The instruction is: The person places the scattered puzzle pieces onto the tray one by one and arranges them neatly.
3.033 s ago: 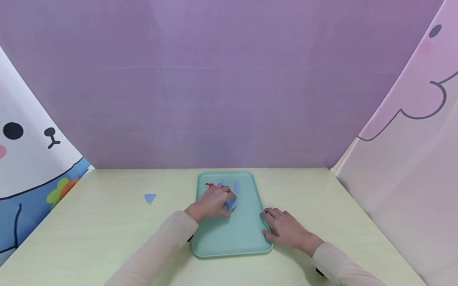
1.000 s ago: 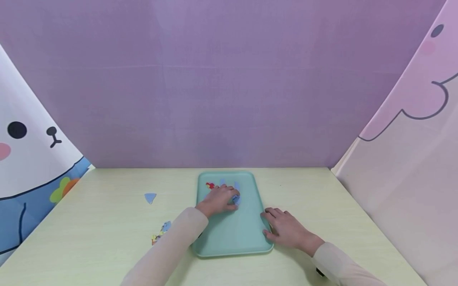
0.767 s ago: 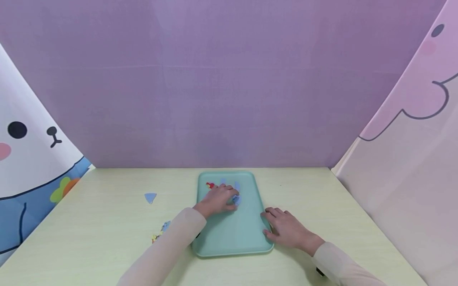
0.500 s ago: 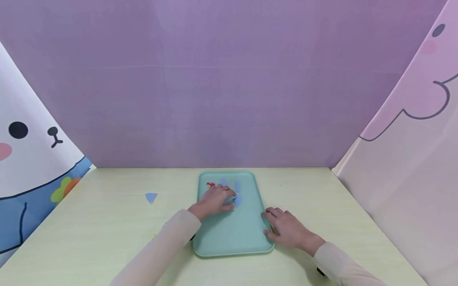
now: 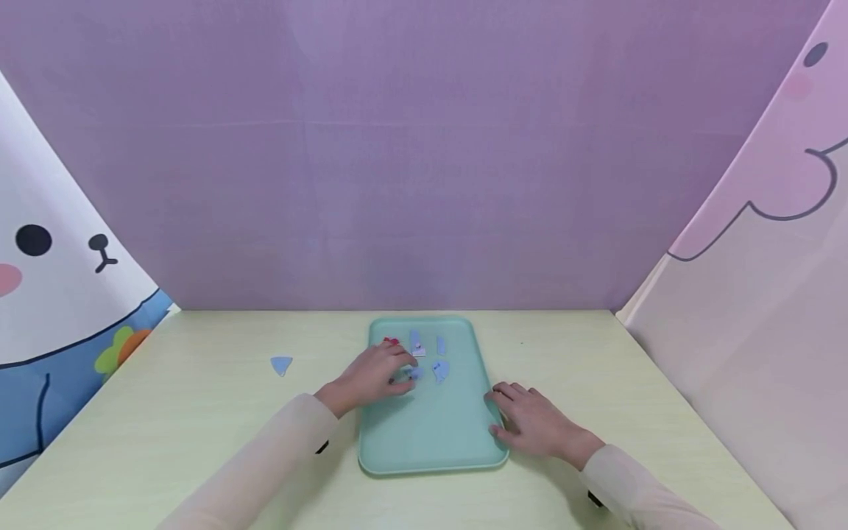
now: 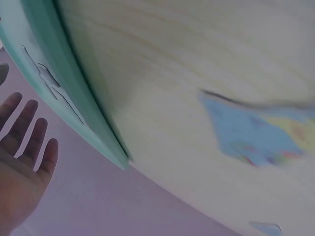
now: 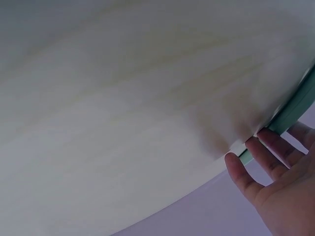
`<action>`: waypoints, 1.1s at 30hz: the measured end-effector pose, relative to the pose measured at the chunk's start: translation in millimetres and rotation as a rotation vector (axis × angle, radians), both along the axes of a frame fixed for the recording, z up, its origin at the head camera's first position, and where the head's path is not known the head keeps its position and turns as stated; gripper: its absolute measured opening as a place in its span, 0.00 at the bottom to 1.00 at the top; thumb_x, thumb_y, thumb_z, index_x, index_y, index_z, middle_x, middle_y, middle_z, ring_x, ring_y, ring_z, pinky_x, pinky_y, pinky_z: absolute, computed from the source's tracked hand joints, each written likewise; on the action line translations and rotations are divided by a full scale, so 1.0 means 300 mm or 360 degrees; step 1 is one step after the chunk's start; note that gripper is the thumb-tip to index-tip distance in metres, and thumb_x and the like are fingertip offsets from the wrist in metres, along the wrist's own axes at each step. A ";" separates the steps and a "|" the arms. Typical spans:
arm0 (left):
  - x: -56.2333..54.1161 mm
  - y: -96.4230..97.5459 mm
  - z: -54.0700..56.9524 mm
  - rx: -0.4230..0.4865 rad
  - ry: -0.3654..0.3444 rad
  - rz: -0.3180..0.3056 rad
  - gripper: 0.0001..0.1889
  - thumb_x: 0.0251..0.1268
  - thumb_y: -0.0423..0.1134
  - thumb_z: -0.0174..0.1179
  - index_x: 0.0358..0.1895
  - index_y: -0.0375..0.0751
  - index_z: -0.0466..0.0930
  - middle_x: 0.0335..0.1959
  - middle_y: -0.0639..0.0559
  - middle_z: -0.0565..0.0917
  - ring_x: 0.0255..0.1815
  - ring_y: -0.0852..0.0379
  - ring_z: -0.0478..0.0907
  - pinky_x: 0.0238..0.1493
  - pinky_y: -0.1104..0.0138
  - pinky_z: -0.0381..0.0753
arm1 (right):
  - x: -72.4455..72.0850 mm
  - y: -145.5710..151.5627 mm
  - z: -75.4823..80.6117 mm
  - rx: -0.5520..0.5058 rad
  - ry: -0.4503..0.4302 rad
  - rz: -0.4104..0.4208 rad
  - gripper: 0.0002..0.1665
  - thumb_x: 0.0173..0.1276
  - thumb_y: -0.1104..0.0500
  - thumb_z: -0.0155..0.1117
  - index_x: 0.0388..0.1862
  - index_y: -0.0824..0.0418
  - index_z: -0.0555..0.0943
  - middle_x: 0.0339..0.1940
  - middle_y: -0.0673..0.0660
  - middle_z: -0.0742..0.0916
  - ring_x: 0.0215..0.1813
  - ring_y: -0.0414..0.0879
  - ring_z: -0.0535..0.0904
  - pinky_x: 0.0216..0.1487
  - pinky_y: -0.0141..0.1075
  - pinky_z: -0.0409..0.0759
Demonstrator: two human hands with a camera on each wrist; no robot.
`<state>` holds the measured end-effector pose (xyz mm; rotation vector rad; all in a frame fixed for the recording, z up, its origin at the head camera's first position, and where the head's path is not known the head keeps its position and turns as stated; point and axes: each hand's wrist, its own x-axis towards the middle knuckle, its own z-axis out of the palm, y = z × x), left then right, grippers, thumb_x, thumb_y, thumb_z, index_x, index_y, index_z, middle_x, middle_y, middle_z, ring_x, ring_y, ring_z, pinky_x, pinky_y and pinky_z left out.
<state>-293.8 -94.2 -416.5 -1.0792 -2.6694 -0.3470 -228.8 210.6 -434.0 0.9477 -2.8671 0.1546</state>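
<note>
My left hand (image 5: 379, 374) hovers over the left part of a mint-green tray (image 5: 433, 449), fingers spread apart in the left wrist view. A small blue flat piece (image 5: 415, 373) lies in the gap by its thumb and index fingertips. Right of it is another blue irregular piece (image 5: 440, 370). Farther back lie a blue strip (image 5: 440, 344), a second strip (image 5: 414, 338), a whitish piece (image 5: 418, 352) and a partly covered red piece (image 5: 391, 341). My right hand (image 5: 535, 421) rests with extended fingers against the tray's right rim.
A blue triangular piece (image 5: 281, 365) lies on the pale wooden table (image 5: 218, 412) left of the tray. A printed blue-and-yellow piece (image 6: 251, 130) lies on the table in the left wrist view; my left sleeve covers that area in the head view. A purple backdrop (image 5: 397, 184) stands behind.
My left hand has drawn back leftward, uncovering the blue pieces on the tray. The sleeve now covers the printed pieces on the table. My right hand stays at the rim.
</note>
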 end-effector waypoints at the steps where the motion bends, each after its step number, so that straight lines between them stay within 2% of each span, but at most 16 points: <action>1: 0.005 -0.009 0.000 0.0000 0.0005 -0.0006 0.15 0.55 0.48 0.62 0.44 0.46 0.81 0.42 0.54 0.82 0.43 0.55 0.74 0.41 0.61 0.74 | 0.000 0.001 0.000 -0.0004 -0.0005 0.0000 0.29 0.62 0.46 0.57 0.58 0.59 0.71 0.56 0.56 0.76 0.58 0.51 0.70 0.50 0.52 0.73; 3: 0.018 -0.028 0.002 -0.0009 0.0007 -0.0011 0.15 0.54 0.49 0.62 0.43 0.46 0.81 0.42 0.54 0.82 0.41 0.56 0.73 0.39 0.62 0.73 | 0.000 0.002 0.001 -0.0010 -0.0011 -0.0001 0.29 0.61 0.46 0.57 0.58 0.59 0.71 0.56 0.57 0.76 0.59 0.51 0.70 0.51 0.52 0.72; 10: 0.066 -0.102 0.012 -0.0041 -0.0046 0.0016 0.15 0.53 0.49 0.63 0.44 0.49 0.81 0.43 0.57 0.81 0.46 0.55 0.73 0.43 0.61 0.73 | -0.002 0.003 0.006 -0.0005 -0.0020 -0.0004 0.30 0.61 0.45 0.58 0.58 0.59 0.72 0.56 0.56 0.76 0.58 0.51 0.70 0.51 0.51 0.72; 16: 0.105 -0.171 0.018 -0.0038 -0.0044 0.0003 0.17 0.52 0.48 0.65 0.45 0.47 0.81 0.44 0.55 0.81 0.45 0.55 0.74 0.42 0.62 0.74 | -0.006 0.005 0.001 -0.0004 -0.0044 -0.0010 0.30 0.61 0.45 0.57 0.59 0.58 0.71 0.57 0.56 0.76 0.59 0.52 0.70 0.52 0.52 0.72; 24: 0.143 -0.256 0.006 -0.0102 0.0010 0.0005 0.18 0.50 0.48 0.66 0.45 0.47 0.80 0.43 0.55 0.81 0.46 0.55 0.74 0.43 0.60 0.75 | -0.009 0.006 -0.002 0.0005 0.0004 0.0000 0.30 0.61 0.45 0.58 0.58 0.58 0.71 0.55 0.55 0.76 0.57 0.50 0.71 0.50 0.49 0.73; 33: 0.186 -0.330 -0.013 -0.0131 0.0092 0.0018 0.18 0.47 0.48 0.67 0.43 0.48 0.80 0.42 0.55 0.81 0.45 0.52 0.75 0.42 0.57 0.75 | -0.009 0.007 -0.003 -0.0001 -0.0016 -0.0006 0.30 0.61 0.45 0.58 0.59 0.58 0.71 0.55 0.55 0.76 0.57 0.50 0.71 0.50 0.49 0.73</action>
